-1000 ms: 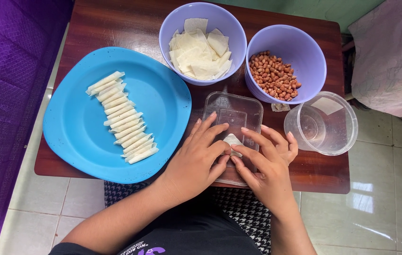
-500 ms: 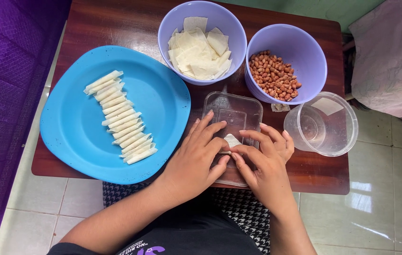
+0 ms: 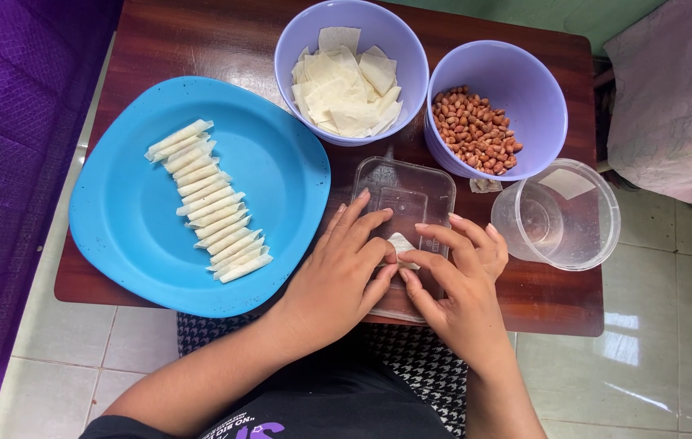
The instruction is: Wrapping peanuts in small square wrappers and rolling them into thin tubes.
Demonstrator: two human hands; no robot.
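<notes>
Head view: both hands work over a clear rectangular lid [image 3: 405, 195].
Left hand [image 3: 338, 280]: fingers pinching the pastry wrapper [image 3: 402, 244].
Right hand [image 3: 460, 284]: fingertips pressed on the same wrapper.
Tip: roll tight and even, matching the rolls [image 3: 208, 213] on the blue plate [image 3: 281, 175] at left.

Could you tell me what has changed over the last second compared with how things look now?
Very little. Both hands, left and right, stay over the clear lid, pinching the small wrapper; the fingers only shift slightly. The plate of rolls, both bowls and the clear tub are unmoved.
</notes>
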